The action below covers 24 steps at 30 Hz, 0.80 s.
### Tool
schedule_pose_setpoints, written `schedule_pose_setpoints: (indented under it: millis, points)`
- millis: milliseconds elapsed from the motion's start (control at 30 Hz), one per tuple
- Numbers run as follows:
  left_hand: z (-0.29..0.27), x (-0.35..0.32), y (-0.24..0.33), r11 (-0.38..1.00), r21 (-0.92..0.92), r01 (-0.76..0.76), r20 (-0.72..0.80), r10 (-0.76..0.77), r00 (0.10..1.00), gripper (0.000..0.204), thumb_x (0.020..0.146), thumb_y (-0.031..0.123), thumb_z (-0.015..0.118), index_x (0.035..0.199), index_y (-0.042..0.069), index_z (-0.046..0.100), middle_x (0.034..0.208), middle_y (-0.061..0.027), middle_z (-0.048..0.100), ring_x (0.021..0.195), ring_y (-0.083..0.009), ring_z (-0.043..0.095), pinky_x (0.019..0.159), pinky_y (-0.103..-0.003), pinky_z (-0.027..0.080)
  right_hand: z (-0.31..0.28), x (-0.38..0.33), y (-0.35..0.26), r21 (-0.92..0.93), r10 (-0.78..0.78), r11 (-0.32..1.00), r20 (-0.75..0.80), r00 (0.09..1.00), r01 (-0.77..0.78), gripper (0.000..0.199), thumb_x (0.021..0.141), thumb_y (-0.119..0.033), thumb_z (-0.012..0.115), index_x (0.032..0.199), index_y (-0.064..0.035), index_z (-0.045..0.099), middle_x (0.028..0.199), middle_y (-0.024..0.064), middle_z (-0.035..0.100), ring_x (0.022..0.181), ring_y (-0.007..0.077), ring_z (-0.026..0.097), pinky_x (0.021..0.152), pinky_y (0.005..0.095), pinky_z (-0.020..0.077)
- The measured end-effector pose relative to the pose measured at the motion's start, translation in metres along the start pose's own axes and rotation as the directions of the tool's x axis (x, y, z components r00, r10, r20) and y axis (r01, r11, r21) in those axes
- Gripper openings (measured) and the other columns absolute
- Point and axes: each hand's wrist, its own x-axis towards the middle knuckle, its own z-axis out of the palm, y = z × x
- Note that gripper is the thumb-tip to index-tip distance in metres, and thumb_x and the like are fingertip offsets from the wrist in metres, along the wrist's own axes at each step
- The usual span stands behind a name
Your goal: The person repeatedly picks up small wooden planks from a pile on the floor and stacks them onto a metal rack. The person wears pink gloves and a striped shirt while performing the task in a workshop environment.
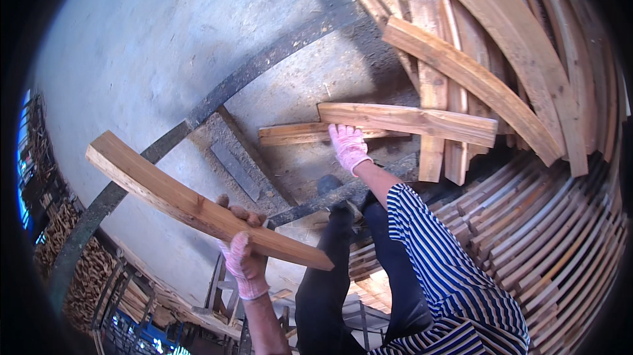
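Note:
A long, curved wooden board [171,190] slants across the left side, its far end raised toward the upper left. My left hand [245,263], in a pink-white glove with bare fingertips, is closed around this board near its lower right end. In the middle, my right hand [349,147], in a similar pink glove, is at the lower edge of another wooden board [409,119], closed on it; some of its fingers are hidden. Beneath that board lies a shorter wooden piece [290,134], partly covered by the hand.
Dark metal rails [237,78] form a frame above the pale concrete floor [145,52]. Curved boards [488,85] are heaped loosely at the upper right. A neat stack of wooden slats [547,243] fills the lower right. More cut wood [72,256] is piled at the far left.

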Motion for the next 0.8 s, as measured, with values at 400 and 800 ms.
schedule_pose_setpoints:
  millis: [400,800]
  points:
    - [0.016,0.004,-0.111,0.979,-0.196,0.053,-0.098,-0.073,0.993,0.09,0.072,0.02,0.084,0.147,0.009,0.036,0.108,-0.003,0.056,0.093,-0.0199,0.06,0.091,-0.042,0.048,-0.009,0.029,0.058,0.18,-0.08,0.983,0.306,0.949,0.025,0.068,0.098,-0.007,0.046,0.157,-0.0369,0.028,0.147,0.0192,0.051,0.129,0.039,0.056,0.105,0.0529,0.0476]
    - [0.043,0.033,-0.135,0.944,-0.277,0.177,0.025,-0.178,0.984,0.077,0.081,0.017,0.077,0.147,0.008,0.04,0.107,-0.0043,0.06,0.086,-0.0178,0.062,0.077,-0.036,0.052,-0.093,-0.001,0.015,0.132,-0.248,0.96,-0.013,0.969,0.247,0.028,0.086,-0.011,0.063,0.113,-0.0121,0.059,0.104,0.0144,0.068,0.098,0.0332,0.069,0.077,0.0493,0.0567]
